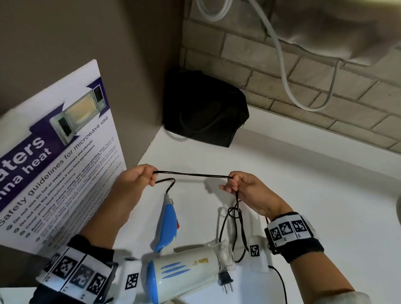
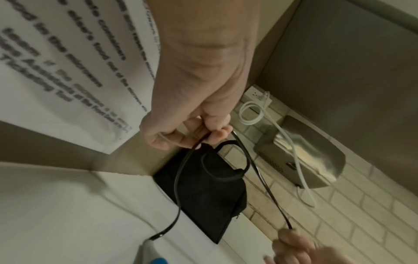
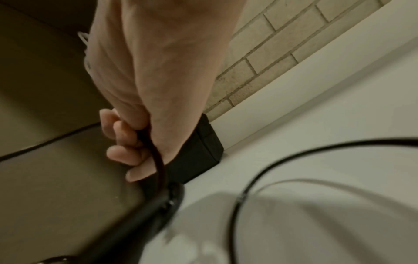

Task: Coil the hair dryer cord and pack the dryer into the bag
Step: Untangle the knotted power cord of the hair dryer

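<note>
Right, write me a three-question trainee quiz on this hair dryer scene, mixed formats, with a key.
1. True or false: the hair dryer is already inside the black bag.
2. Which hands hold the cord? A) left hand only B) right hand only C) both
3. Fill in: the plug lies on the ____, beside the dryer.

Key: 1 false; 2 C; 3 counter.

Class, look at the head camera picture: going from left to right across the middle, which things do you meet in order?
Microwave safety poster → left hand → taut black cord → right hand.
</note>
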### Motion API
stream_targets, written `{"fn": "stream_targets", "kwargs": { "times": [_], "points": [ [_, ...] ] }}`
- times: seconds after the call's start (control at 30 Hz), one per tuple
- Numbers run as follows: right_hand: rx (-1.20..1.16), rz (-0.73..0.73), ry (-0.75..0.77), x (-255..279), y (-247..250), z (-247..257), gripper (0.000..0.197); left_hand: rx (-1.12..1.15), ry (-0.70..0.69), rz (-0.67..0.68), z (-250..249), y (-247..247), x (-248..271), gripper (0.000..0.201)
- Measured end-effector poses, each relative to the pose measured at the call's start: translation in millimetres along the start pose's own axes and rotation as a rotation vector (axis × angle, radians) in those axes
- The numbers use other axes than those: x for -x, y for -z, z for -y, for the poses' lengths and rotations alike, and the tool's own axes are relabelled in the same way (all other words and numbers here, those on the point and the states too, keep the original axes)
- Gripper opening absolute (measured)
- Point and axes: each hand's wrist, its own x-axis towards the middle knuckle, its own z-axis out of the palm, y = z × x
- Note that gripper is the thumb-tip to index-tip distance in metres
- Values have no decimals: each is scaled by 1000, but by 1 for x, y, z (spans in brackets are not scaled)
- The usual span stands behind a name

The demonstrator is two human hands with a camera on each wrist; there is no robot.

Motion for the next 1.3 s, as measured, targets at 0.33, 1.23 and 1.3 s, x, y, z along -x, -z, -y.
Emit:
{"fn": "stream_targets", "kwargs": {
  "times": [0.33,1.23,1.3],
  "points": [
    [40,-277,-219,0,27,-31,47,103,116,-62,44,4,-5,32],
    [460,-19,-49,62,-32,69,29,-525,-348,379,-63,-78,11,20],
    [376,34,-36,65,-28,69,31,-293,-263,291,-62,-70,10,29]
  ]
}}
